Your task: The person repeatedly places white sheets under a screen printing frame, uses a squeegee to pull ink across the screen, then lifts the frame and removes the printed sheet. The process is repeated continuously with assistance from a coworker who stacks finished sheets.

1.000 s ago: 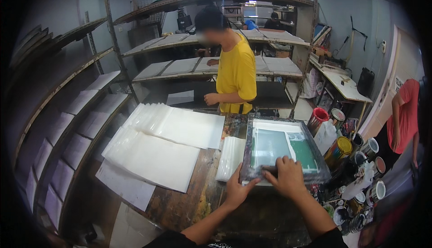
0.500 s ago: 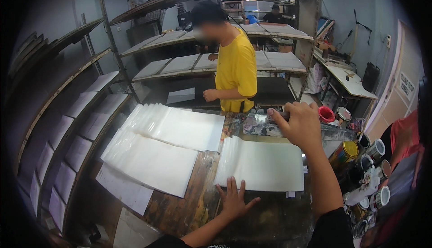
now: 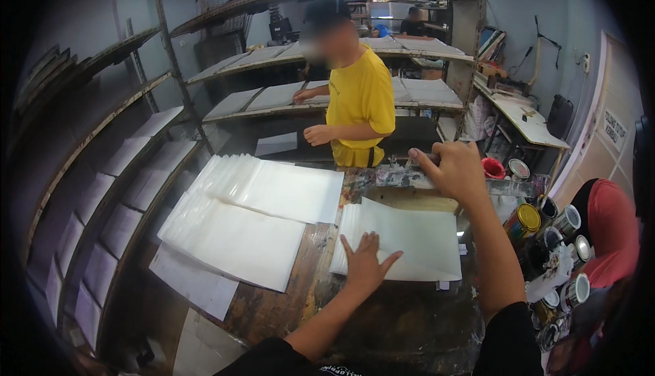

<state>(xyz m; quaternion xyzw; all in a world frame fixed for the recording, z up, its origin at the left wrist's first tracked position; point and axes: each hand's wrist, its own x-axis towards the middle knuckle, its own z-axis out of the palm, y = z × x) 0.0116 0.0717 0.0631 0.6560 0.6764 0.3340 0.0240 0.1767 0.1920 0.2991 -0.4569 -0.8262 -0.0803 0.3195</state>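
My left hand (image 3: 367,264) lies with fingers spread on the near left part of a stack of white, translucent plastic sheets (image 3: 423,243). The stack's upper left edge is lifted and curled. Beyond it, my right hand (image 3: 458,175) is closed around the near edge of a paint-smeared screen printing frame (image 3: 508,188), tilted up and seen nearly edge-on. Its far parts are hidden by the hand and by the angle. Left of these sheets, two fanned piles of similar sheets (image 3: 239,243) overlap on the stained wooden table (image 3: 307,273).
Paint cans (image 3: 529,217) crowd the table's right side, near a red-rimmed pot (image 3: 492,167). Across the table stands a person in a yellow shirt (image 3: 361,99). Shelves with laid-out sheets (image 3: 235,103) line the back and left. Pink cloth (image 3: 610,229) shows at far right.
My left hand has moved from the stack's near edge up onto the sheets, whose far left corner now lifts. My right hand and the frame have risen slightly. The person opposite has reached toward the shelf.
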